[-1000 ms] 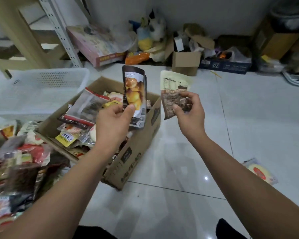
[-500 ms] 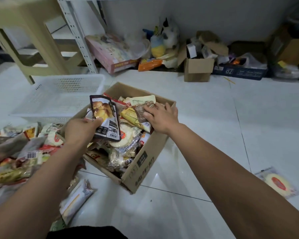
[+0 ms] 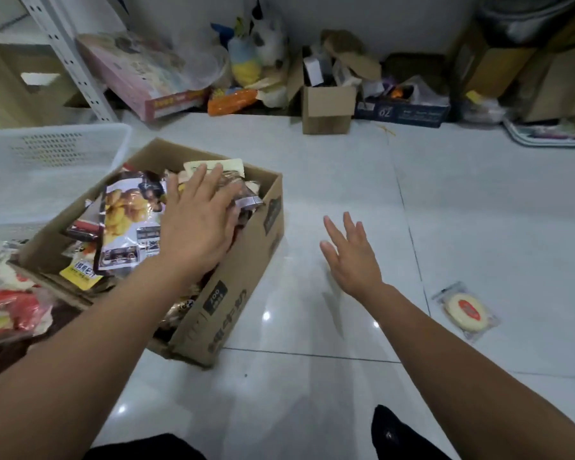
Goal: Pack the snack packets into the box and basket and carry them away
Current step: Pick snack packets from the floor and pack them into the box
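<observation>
A cardboard box (image 3: 246,273) stands on the floor, heaped with snack packets. On top lies a dark packet with golden pieces pictured (image 3: 127,214), and a beige packet (image 3: 226,166) lies at the far side. My left hand (image 3: 196,220) lies flat, fingers straight, pressing on the packets in the box. Over the bare floor to the right of the box, my right hand (image 3: 352,254) hovers with spread fingers and holds nothing. A white plastic basket (image 3: 47,157) stands behind the box on the left. One round snack in clear wrap (image 3: 465,310) lies alone on the floor at right.
A loose pile of snack packets (image 3: 10,307) lies left of the box. Along the back wall stand a small cardboard box (image 3: 327,107), a pink flat box (image 3: 146,81), plush toys, a dark shoebox (image 3: 402,112) and more cartons. A metal shelf post (image 3: 70,58) rises at left.
Both packets left my hands and now lie in the box. My left hand moved onto the packets, flat. My right hand drew out of the box to the right, over the floor.
</observation>
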